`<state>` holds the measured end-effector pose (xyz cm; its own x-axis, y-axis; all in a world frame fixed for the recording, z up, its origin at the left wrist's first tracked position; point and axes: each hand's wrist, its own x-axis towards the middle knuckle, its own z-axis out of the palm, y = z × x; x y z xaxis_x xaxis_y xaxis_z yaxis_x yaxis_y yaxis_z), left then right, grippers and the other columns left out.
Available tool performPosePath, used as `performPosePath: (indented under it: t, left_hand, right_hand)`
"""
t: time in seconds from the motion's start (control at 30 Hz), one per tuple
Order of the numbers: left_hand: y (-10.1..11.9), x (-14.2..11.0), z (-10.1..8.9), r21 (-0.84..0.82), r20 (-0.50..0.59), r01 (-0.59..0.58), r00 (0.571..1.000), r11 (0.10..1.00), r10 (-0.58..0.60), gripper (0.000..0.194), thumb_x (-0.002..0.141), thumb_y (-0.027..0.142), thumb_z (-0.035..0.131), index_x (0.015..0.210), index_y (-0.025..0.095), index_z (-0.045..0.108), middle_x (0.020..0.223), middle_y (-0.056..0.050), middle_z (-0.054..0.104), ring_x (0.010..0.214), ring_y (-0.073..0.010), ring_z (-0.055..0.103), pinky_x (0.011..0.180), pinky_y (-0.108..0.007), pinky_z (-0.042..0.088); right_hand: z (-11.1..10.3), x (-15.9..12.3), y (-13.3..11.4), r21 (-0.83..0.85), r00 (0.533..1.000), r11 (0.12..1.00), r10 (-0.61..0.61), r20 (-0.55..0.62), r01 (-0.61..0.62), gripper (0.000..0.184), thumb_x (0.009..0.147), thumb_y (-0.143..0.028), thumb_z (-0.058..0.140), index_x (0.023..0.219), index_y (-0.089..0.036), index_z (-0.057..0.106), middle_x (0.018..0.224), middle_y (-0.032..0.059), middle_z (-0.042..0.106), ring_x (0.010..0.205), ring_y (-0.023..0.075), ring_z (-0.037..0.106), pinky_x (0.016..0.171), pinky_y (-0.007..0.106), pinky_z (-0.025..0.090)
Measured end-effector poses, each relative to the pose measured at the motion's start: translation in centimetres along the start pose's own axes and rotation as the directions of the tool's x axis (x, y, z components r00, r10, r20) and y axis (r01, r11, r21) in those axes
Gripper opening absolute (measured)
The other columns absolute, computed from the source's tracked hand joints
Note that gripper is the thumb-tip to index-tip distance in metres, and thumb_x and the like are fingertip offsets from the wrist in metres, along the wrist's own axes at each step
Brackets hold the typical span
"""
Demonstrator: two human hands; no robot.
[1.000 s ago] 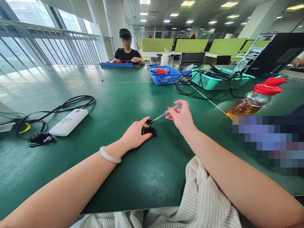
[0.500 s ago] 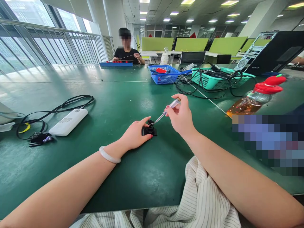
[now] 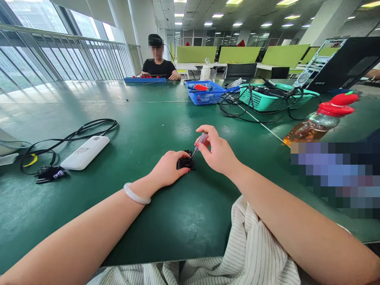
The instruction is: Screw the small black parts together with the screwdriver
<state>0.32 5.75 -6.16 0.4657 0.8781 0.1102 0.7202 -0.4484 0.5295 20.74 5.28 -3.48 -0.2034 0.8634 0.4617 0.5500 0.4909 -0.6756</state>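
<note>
A small black part (image 3: 185,162) lies on the green table (image 3: 166,221), and I cannot make out its exact kind. My left hand (image 3: 170,169) grips it from the left, thumb in front and fingers behind, which hides some of it. In my right hand (image 3: 218,150) is a screwdriver with a clear handle (image 3: 203,137), pinched between thumb and fingers. Its shaft slants down to the left, and the tip meets the right side of the black part; the exact contact point is too small to see.
Left of my hands lie a white power bank (image 3: 86,152) and black cables (image 3: 74,132). A blue basket (image 3: 204,99), a green basket (image 3: 261,103) with cables and a tilted red-capped bottle (image 3: 314,126) stand to the right. Across the table sits a person (image 3: 158,65) behind a blue tray (image 3: 144,80).
My right hand has moved left and a little down, and the screwdriver stands steeper against the black part. My left hand stays put. The person opposite has lowered a hand to the table.
</note>
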Motion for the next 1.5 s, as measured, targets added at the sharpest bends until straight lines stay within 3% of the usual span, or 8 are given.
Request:
performPosePath:
  t: [0.2,0.33,0.43,0.7,1.03,1.23,1.33,1.5]
  left_hand:
    - [-0.2,-0.1,0.2,0.029,-0.008,-0.044,0.999,0.999,0.045,0.042,0.086,0.031,0.072,0.127,0.023,0.067,0.118,-0.007,0.073,0.113,-0.0288,0.064,0.103,-0.046,0.053]
    - [-0.2,-0.1,0.2,0.054,0.006,-0.029,1.000,0.998,0.029,0.044,0.088,0.032,0.071,0.130,0.023,0.067,0.120,-0.009,0.073,0.113,-0.0291,0.064,0.105,-0.047,0.052]
    - [-0.1,0.0,0.1,0.058,0.014,-0.011,1.000,0.998,0.011,0.046,0.089,0.034,0.071,0.133,0.024,0.067,0.120,-0.011,0.072,0.116,-0.0300,0.063,0.106,-0.047,0.052]
    - [-0.3,0.1,0.2,0.063,0.013,-0.035,0.999,0.997,0.034,0.047,0.087,0.035,0.073,0.133,0.025,0.068,0.118,-0.009,0.074,0.113,-0.0299,0.064,0.104,-0.047,0.053]
    - [0.0,0.1,0.0,0.107,0.034,-0.017,0.999,0.994,0.013,0.051,0.089,0.037,0.073,0.137,0.024,0.066,0.123,-0.011,0.073,0.116,-0.0310,0.064,0.105,-0.046,0.053]
    - [-0.1,0.1,0.1,0.106,0.016,-0.058,0.998,0.993,0.057,0.043,0.089,0.039,0.073,0.129,0.025,0.070,0.109,-0.008,0.075,0.107,-0.0301,0.066,0.098,-0.045,0.054]
    - [-0.1,0.0,0.2,0.121,0.017,-0.076,0.997,0.990,0.074,0.036,0.088,0.038,0.074,0.122,0.026,0.072,0.102,-0.006,0.075,0.101,-0.0298,0.066,0.092,-0.044,0.054]
    - [-0.1,0.0,0.2,0.129,0.021,-0.102,0.995,0.986,0.100,0.027,0.089,0.038,0.073,0.112,0.024,0.074,0.095,-0.005,0.074,0.095,-0.0289,0.065,0.087,-0.043,0.053]
  right_hand:
    - [0.0,-0.3,-0.5,-0.028,0.973,0.975,-0.218,0.073,0.220,0.033,0.093,-0.017,0.046,0.124,-0.028,0.045,0.102,0.0030,0.074,0.085,0.0193,0.070,0.079,0.035,0.054]
    - [-0.2,-0.4,-0.8,-0.019,0.985,0.986,-0.165,-0.056,0.164,0.033,0.092,-0.019,0.049,0.124,-0.029,0.044,0.094,0.0018,0.071,0.082,0.0194,0.069,0.080,0.037,0.055]
    - [-0.3,-0.5,-0.7,0.113,0.987,0.987,-0.102,-0.127,0.117,0.032,0.092,-0.021,0.049,0.121,-0.028,0.041,0.086,-0.0011,0.066,0.078,0.0177,0.066,0.081,0.037,0.055]
    - [-0.3,-0.4,-0.3,0.136,0.978,0.974,-0.193,0.083,0.181,0.027,0.091,-0.021,0.049,0.114,-0.029,0.038,0.089,-0.0009,0.067,0.078,0.0166,0.064,0.082,0.037,0.054]
    - [-0.2,0.2,0.0,0.076,0.996,0.994,0.082,0.027,-0.084,0.040,0.091,-0.032,0.057,0.129,-0.029,0.046,0.083,-0.0031,0.065,0.065,0.0157,0.061,0.071,0.035,0.052]
    - [-0.3,-0.9,-1.2,0.110,0.989,0.983,-0.137,-0.062,0.144,0.035,0.090,-0.035,0.064,0.123,-0.031,0.052,0.089,-0.0028,0.070,0.075,0.0165,0.070,0.084,0.038,0.058]
    - [-0.1,-1.2,-1.5,0.078,0.970,0.967,-0.243,-0.009,0.243,0.030,0.091,-0.031,0.061,0.120,-0.032,0.054,0.091,-0.0019,0.072,0.080,0.0177,0.073,0.085,0.037,0.058]
    - [0.1,-0.8,-1.0,0.099,0.967,0.975,-0.212,0.140,0.199,0.025,0.091,-0.033,0.062,0.115,-0.031,0.055,0.091,-0.0016,0.072,0.078,0.0182,0.071,0.081,0.036,0.057]
